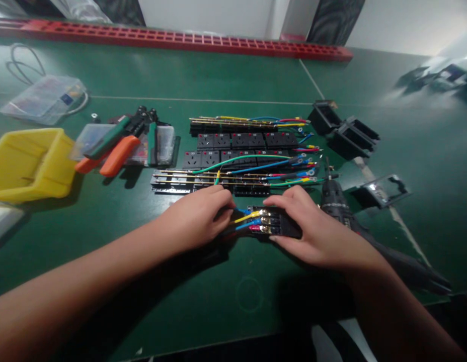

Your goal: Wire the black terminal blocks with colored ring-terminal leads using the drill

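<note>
My left hand (214, 213) is closed around several thin wires (244, 219), yellow and blue among them. Their crimped ends sit at the brass screw terminals of a small black terminal block (279, 223). My right hand (305, 229) grips this block from the right, with the thumb on the near side and fingers on the far side. Just beyond both hands lie rows of black socket strips (233, 158); some show brass bars, and coloured wires with ring terminals trail off to the right. A black power screwdriver (337, 201) rests close to my right hand.
Green-and-orange hand tools (122, 151) lie on a clear parts case (165, 143) at left, near a yellow bin (33, 161) and another clear box (47, 98). Black plastic housings (352, 138) and a black frame (384, 193) are at right. A red slotted duct (180, 40) spans the back.
</note>
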`<state>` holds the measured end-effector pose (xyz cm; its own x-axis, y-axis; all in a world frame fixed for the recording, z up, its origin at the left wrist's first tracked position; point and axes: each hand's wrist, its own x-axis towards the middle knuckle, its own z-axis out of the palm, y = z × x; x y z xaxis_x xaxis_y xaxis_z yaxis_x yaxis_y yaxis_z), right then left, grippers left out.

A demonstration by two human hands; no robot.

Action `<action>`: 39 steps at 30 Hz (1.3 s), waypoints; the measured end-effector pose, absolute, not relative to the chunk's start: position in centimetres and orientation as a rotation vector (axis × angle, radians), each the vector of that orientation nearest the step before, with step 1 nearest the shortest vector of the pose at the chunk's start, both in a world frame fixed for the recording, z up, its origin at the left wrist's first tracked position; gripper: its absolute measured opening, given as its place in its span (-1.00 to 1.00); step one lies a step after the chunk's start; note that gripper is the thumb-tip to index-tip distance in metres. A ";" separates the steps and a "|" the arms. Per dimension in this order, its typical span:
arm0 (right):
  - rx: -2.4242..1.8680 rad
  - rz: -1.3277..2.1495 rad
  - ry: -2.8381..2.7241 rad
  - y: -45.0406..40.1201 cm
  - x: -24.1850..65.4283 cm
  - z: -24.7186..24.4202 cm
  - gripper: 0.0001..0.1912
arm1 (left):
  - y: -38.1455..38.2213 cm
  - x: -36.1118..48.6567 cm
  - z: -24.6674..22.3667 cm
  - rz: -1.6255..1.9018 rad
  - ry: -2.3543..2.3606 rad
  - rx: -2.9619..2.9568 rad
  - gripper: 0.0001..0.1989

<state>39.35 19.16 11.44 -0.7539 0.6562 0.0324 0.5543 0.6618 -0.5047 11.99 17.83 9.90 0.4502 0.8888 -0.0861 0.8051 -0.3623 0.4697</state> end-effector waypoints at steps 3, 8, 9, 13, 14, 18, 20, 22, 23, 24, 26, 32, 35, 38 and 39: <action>-1.020 0.751 -2.697 19.2 39.4 11.2 -0.39 | 17.8 12.3 10.1 0.158 1.462 2.348 -0.79; -1.070 0.845 -2.727 19.5 39.4 10.9 -0.35 | 18.0 12.8 10.3 0.039 1.434 2.454 -0.74; -1.085 0.873 -2.732 19.5 39.4 10.9 -0.36 | 18.0 12.9 10.2 0.034 1.434 2.465 -0.75; -1.136 0.930 -2.759 19.5 39.2 10.9 -0.45 | 17.8 13.0 10.1 0.032 1.441 2.484 -0.76; -1.141 0.921 -2.769 19.5 39.2 11.0 -0.46 | 17.8 13.0 10.1 0.035 1.447 2.488 -0.76; -1.144 0.909 -2.783 19.5 39.0 11.1 -0.46 | 17.7 13.1 10.3 0.029 1.471 2.522 -0.75; -1.139 0.942 -2.770 19.5 39.0 11.1 -0.47 | 17.6 13.1 10.4 -0.012 1.470 2.546 -0.75; -1.130 0.971 -2.758 19.6 39.0 11.1 -0.48 | 17.3 13.0 10.6 -0.063 1.465 2.549 -0.76; -1.122 0.977 -2.755 19.6 39.0 11.1 -0.48 | 17.1 12.9 10.7 -0.076 1.458 2.542 -0.76; -1.113 0.976 -2.753 19.6 39.1 11.0 -0.48 | 16.9 12.8 10.8 -0.078 1.448 2.535 -0.75; -1.095 0.968 -2.753 19.6 39.1 11.0 -0.47 | 16.2 12.7 11.0 -0.055 1.426 2.529 -0.73; -1.081 0.952 -2.762 19.6 39.1 10.8 -0.47 | 14.5 12.7 10.9 0.049 1.435 2.645 -0.65; -1.074 0.941 -2.764 19.6 39.0 10.9 -0.48 | 14.3 12.8 10.7 0.092 1.451 2.696 -0.64; -1.082 0.937 -2.770 19.6 39.1 10.9 -0.48 | 14.3 13.0 10.5 0.098 1.462 2.725 -0.64; -1.080 0.935 -2.770 19.6 39.1 10.9 -0.48 | 14.3 13.1 10.4 0.092 1.467 2.735 -0.65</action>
